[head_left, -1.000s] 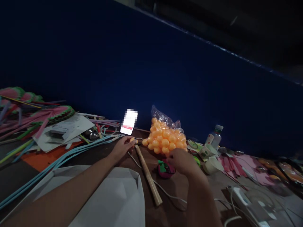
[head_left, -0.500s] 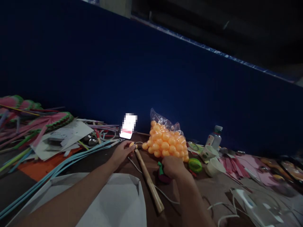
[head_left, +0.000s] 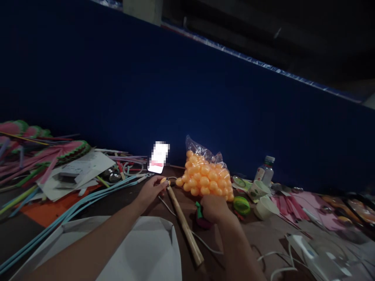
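Observation:
My left hand (head_left: 150, 190) rests on the dark table, its fingers closed on a small orange ball (head_left: 163, 180) at the top end of a wooden stick (head_left: 184, 224). My right hand (head_left: 215, 207) is closed over a pink and green round object (head_left: 202, 218) that lies just below a clear bag of orange balls (head_left: 205, 177). The stick lies diagonally between my two hands. A thin white cord (head_left: 205, 242) runs under the stick.
A lit phone (head_left: 158, 157) leans behind my left hand. Blue strips (head_left: 73, 205), papers and pink-green paper fans (head_left: 70, 148) cover the left. A white sheet (head_left: 137, 249) lies near me. A green disc (head_left: 241, 203), cups (head_left: 263, 207) and a bottle (head_left: 266, 170) stand right, before a blue wall.
My right hand has drawn in and closed over the pink and green object, which was visible beside it a second ago. My left hand stays on the ball.

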The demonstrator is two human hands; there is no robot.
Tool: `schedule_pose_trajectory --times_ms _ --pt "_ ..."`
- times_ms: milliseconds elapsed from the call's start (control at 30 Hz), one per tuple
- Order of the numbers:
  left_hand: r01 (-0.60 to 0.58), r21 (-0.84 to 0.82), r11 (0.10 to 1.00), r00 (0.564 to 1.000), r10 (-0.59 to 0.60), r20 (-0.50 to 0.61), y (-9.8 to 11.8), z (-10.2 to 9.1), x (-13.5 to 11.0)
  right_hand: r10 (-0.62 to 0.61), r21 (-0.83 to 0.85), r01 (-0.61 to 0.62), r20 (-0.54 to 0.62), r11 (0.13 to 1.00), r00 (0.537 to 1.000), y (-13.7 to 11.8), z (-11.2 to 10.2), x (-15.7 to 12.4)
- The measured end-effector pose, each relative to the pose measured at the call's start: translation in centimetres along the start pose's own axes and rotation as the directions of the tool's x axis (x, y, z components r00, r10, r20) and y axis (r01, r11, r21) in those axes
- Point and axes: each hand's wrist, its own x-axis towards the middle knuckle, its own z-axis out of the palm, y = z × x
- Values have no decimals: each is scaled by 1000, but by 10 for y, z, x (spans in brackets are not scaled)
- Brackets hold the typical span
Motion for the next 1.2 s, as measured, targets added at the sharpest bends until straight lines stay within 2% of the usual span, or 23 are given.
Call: schedule_pose_trajectory --times_ms 100,400,667,967,1200 --pt "-4 0 1000 1000 4 7 1 0 0 -16 -90 21 57 996 998 -1 -2 -1" --pt "-12 -14 1000 1000 12 20 -6 -2 2 -53 -94 59 65 994 996 2 -3 -2" --pt "-1 -22 1000 1000 1 12 3 1 -2 -57 -78 61 53 995 997 4 -16 -9" --pt "11 -12 1000 1000 -11 4 5 0 -3 -73 -101 80 65 992 995 1 -18 -12" --pt "43 -69 997 999 -45 -25 14 4 -8 -81 -61 87 84 994 993 5 -23 -16"
